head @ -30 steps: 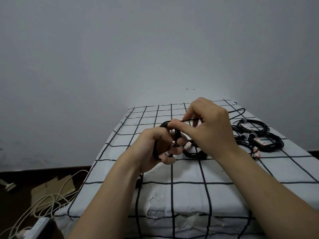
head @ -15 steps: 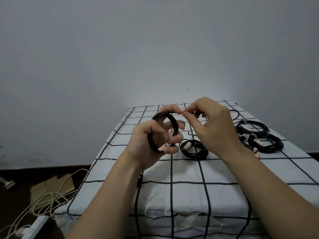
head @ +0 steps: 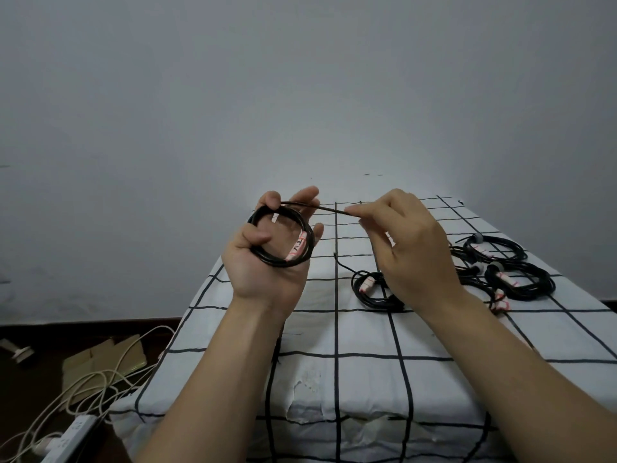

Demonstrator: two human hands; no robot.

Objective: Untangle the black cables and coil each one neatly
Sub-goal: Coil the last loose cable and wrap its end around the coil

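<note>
My left hand (head: 267, 262) is raised, palm toward me, and grips a round coil of black cable (head: 283, 260) with a pink-and-white label on it. From the top of the coil a free length of the same cable runs right to my right hand (head: 414, 252), which pinches it between thumb and fingertips. Under my right hand a smaller coiled black cable (head: 370, 290) lies on the checked cloth. Two more coiled black cables (head: 521, 282) (head: 497, 248) lie further right, with loose strands between them.
The table (head: 334, 379) wears a white cloth with a black grid; its front edge is near me. On the dark floor at the left lie white cords (head: 83, 385), a white power strip (head: 66, 439) and flat cardboard (head: 103, 359). A grey wall stands behind.
Both hands have risen. My left hand has turned palm-up so the coil faces me, and my right hand has drawn the cable's free length out to the right.
</note>
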